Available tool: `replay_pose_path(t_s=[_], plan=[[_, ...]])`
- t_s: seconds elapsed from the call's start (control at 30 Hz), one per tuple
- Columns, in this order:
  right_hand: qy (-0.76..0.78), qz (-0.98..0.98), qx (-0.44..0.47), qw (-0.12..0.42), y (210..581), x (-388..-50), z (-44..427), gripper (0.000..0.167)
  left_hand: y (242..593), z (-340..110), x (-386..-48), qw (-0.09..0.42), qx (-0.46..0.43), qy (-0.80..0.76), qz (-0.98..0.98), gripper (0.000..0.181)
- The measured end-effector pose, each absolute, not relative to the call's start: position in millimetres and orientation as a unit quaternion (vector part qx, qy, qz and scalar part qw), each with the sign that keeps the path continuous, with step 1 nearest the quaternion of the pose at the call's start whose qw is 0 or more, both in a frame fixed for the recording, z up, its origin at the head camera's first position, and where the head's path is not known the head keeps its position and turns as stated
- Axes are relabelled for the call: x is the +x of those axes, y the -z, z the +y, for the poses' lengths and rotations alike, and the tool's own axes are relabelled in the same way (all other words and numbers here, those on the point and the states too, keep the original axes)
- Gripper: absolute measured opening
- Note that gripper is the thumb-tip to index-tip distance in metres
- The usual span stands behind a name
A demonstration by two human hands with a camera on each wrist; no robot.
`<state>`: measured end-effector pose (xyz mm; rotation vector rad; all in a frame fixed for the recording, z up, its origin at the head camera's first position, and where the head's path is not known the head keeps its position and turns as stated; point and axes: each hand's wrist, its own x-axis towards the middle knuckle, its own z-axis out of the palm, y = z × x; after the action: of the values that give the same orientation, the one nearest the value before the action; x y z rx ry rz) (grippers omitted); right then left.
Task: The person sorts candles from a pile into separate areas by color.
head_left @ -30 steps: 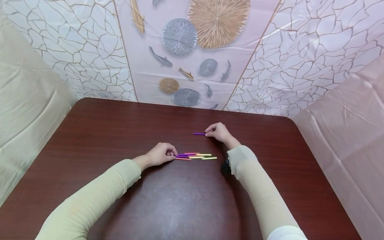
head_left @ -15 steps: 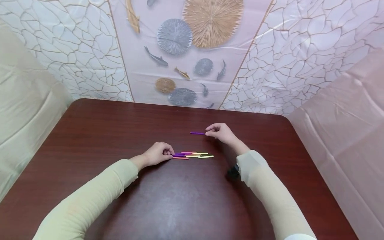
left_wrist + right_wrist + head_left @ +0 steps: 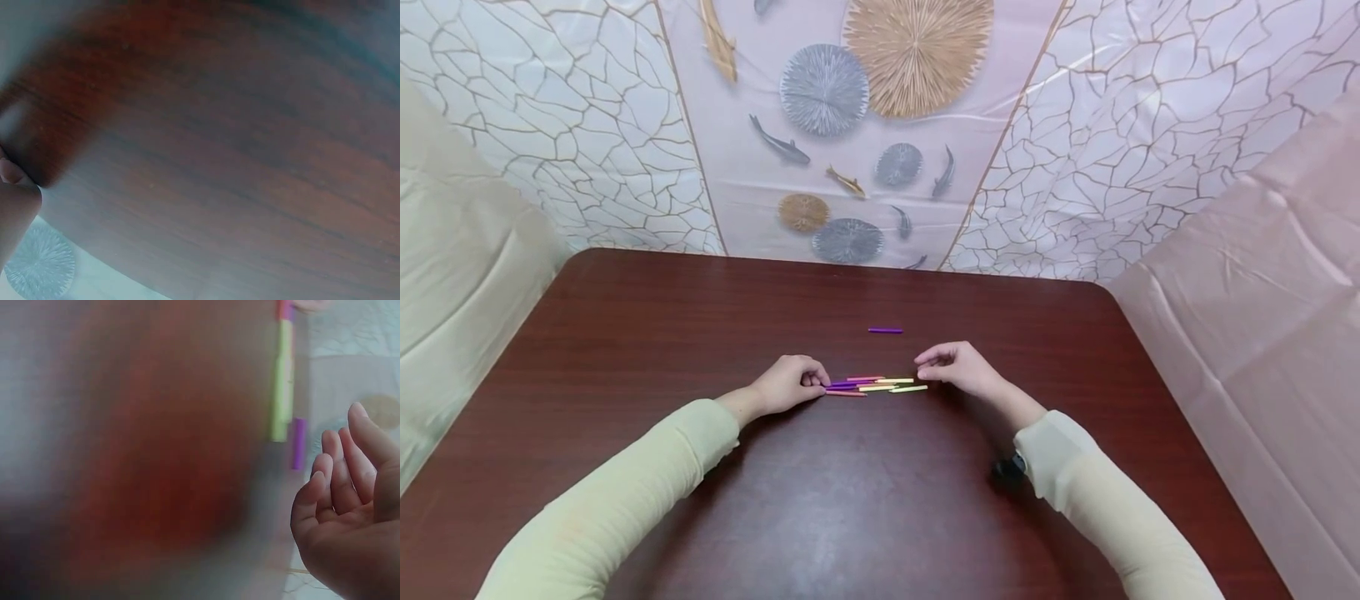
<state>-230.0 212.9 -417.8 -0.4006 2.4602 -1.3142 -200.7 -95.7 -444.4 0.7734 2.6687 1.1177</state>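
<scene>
Several thin coloured sticks [image 3: 868,387], in purple, red-orange and pale yellow, lie in a loose overlapping bundle on the dark wood table. At the bundle's left end my left hand [image 3: 782,385] has its fingers curled, and its thumb and forefinger pinch the end of a purple stick [image 3: 840,388]. Just past the bundle's right end, my right hand [image 3: 958,367] hovers with nothing in it; in the right wrist view its fingers [image 3: 342,487] are loosely bent. A lone purple stick [image 3: 885,331] lies farther back. The left wrist view shows only part of the hand [image 3: 15,206].
The brown table [image 3: 820,500] reaches back to a patterned wall covering [image 3: 850,167]. Pale fabric [image 3: 1247,292] drapes down its right side, and more hangs at the left. A dark device [image 3: 1009,468] sits under my right wrist.
My right hand has let go of the lone purple stick and come nearer to the bundle's right end. The stick stays on the table at the back. My left hand has kept its place.
</scene>
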Motion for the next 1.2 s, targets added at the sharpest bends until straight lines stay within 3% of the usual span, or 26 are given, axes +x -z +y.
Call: replay_pose_path(t_s=[0.4, 1.2], plan=[[0.414, 0.880, -0.183, 0.142, 434.4, -219.0, 219.2, 0.023, 442.4, -95.2, -199.0, 0.067, 0.266, -0.375, 0.886, 0.006], [0.332, 0.910, -0.211, 0.127, 430.2, -220.9, 213.9, 0.006, 439.5, -94.3, -197.3, 0.072, 0.257, -0.377, 0.887, 0.004]])
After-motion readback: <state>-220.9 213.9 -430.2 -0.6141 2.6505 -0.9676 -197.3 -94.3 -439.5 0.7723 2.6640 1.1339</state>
